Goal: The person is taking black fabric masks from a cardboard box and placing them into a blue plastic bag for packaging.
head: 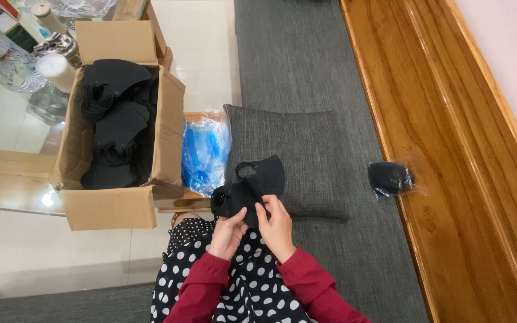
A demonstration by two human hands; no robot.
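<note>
A black fabric face mask (252,186) with ear loops is held over my lap, folded roughly in half. My left hand (228,232) grips its lower left part. My right hand (276,224) pinches its lower right edge with the fingertips. Both sleeves are dark red, over black cloth with white dots. An open cardboard box (112,206) to the left holds several more black masks (115,125). A bagged black mask (390,177) lies in clear plastic on the grey seat to the right.
A grey cushion (306,155) lies behind the held mask on a grey couch seat (294,54). A pile of blue-tinted plastic bags (204,152) sits beside the box. Glassware and bottles (7,54) stand on a glass table at upper left. A wooden ledge (450,149) runs along the right.
</note>
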